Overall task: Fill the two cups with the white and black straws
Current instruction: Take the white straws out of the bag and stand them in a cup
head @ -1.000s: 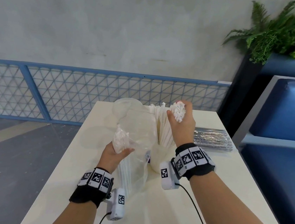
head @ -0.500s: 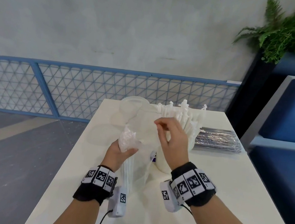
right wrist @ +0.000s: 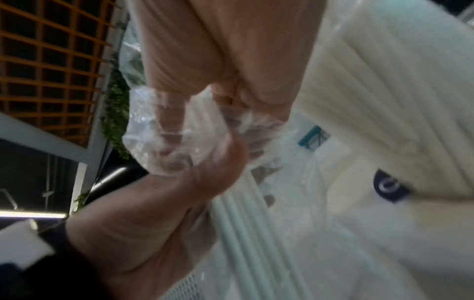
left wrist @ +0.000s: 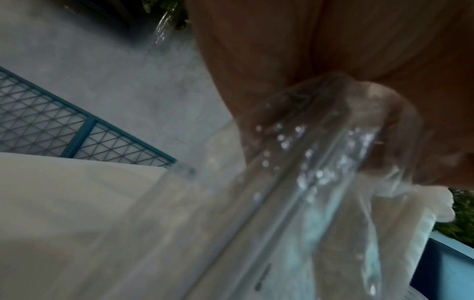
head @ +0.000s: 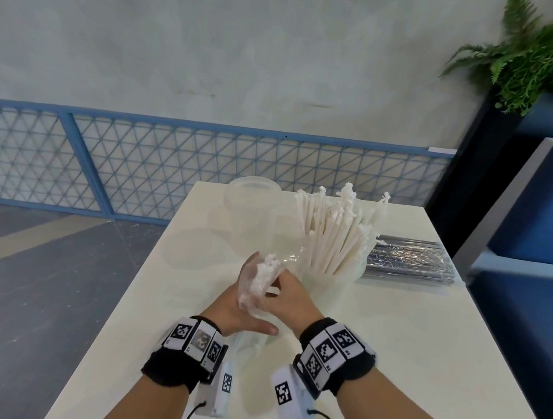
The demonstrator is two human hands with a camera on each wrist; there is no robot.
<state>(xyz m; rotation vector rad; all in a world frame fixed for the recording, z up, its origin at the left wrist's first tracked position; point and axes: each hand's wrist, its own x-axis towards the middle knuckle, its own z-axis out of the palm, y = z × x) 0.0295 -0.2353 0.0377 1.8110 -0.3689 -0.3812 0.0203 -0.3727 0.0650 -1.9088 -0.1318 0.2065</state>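
On the white table [head: 391,343] stands a white cup [head: 328,284] packed with white straws [head: 330,236]. An empty clear cup [head: 251,203] sits behind it to the left. A clear pack of black straws [head: 410,259] lies flat to the right. My left hand [head: 250,275] holds up a clear bag [head: 246,343] with a few white straws [head: 266,268] in it. My right hand [head: 271,291] grips those straws near their tops, against the left palm. In the right wrist view its fingers pinch at the bag's mouth [right wrist: 179,125].
A blue mesh railing [head: 169,169] runs behind the table, with grey floor to the left. A blue padded bench [head: 542,222] and a planter with ferns [head: 544,57] stand at the right. The table's near part is bare.
My right hand left the straws it stood in the white cup and came down and left to the bag in my left hand, where it now grips the remaining straws.
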